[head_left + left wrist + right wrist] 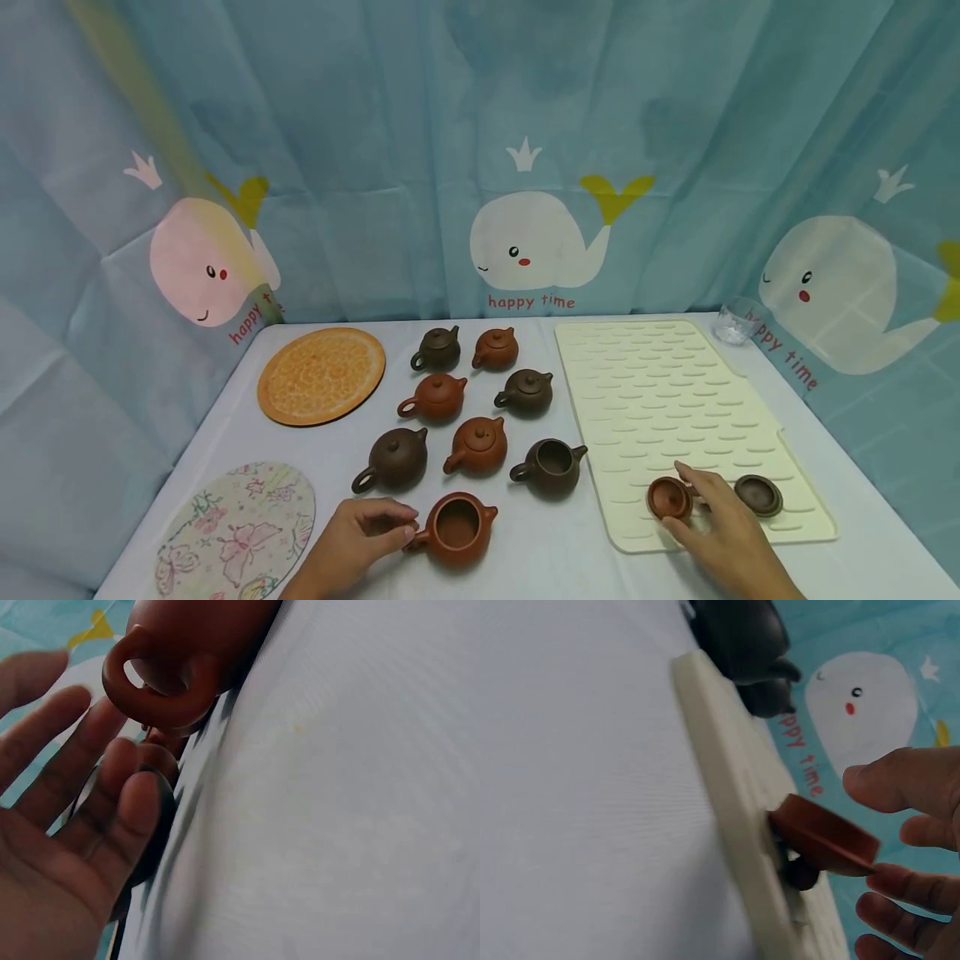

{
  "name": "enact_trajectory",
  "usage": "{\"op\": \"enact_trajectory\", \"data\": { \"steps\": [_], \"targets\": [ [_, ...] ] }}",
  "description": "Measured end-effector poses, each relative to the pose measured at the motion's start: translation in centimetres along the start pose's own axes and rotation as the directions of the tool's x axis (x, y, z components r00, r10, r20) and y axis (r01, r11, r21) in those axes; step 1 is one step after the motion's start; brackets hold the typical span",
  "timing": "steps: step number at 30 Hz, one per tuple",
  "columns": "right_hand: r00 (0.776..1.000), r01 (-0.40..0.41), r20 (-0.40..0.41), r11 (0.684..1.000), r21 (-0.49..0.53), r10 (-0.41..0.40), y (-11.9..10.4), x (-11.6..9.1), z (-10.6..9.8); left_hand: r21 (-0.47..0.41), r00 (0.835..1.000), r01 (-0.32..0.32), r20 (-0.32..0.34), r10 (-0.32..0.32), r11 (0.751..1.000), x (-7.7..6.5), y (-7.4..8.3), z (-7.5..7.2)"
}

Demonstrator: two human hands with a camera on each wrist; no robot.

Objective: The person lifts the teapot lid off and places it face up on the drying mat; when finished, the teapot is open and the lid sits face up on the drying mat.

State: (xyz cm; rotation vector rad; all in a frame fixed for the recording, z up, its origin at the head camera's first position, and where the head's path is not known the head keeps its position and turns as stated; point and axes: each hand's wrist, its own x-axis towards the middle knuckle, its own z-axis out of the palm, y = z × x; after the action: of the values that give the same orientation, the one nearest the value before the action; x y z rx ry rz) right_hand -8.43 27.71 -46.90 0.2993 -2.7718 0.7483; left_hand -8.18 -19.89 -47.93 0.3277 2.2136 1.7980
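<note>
A lidless red-brown clay teapot (459, 533) stands at the front of the white table, its handle (161, 705) toward my left hand (363, 537). In the left wrist view, that hand (67, 795) has its fingers spread loosely beside the handle, with a gap between them. A red-brown teapot lid (669, 498) lies tilted on the cream mat (626, 433), also seen in the right wrist view (825, 834). My right hand (712, 521) is around the lid's right side, fingers loosely extended; the thumb is apart from it and one fingertip is at its rim.
A dark lid (759, 496) lies right of my right hand on the mat. A lidless dark teapot (553, 468) stands mid-table, with several lidded teapots behind and left. An orange round mat (322, 375), a floral round mat (240, 533) and a clear glass (737, 323) sit near the edges.
</note>
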Motion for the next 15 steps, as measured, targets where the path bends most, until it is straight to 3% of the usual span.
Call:
{"op": "enact_trajectory", "data": {
  "steps": [4, 8, 15],
  "targets": [
    [0.998, 0.035, -0.046, 0.998, 0.046, -0.033, -0.3, 0.3, -1.2, 0.035, 0.991, 0.010, -0.132, -0.006, 0.999, 0.0, 0.9, 0.1],
    [0.991, 0.088, -0.110, 0.992, 0.092, -0.078, -1.0, 0.8, -2.4, 0.035, 0.964, 0.034, -0.266, -0.023, 0.999, 0.6, 1.9, 0.6],
    [0.983, 0.133, -0.147, 0.975, 0.180, -0.107, -3.2, 2.4, -3.6, 0.015, 0.931, 0.074, -0.360, -0.064, 0.997, 2.6, 3.3, 1.4]
  ]
}}
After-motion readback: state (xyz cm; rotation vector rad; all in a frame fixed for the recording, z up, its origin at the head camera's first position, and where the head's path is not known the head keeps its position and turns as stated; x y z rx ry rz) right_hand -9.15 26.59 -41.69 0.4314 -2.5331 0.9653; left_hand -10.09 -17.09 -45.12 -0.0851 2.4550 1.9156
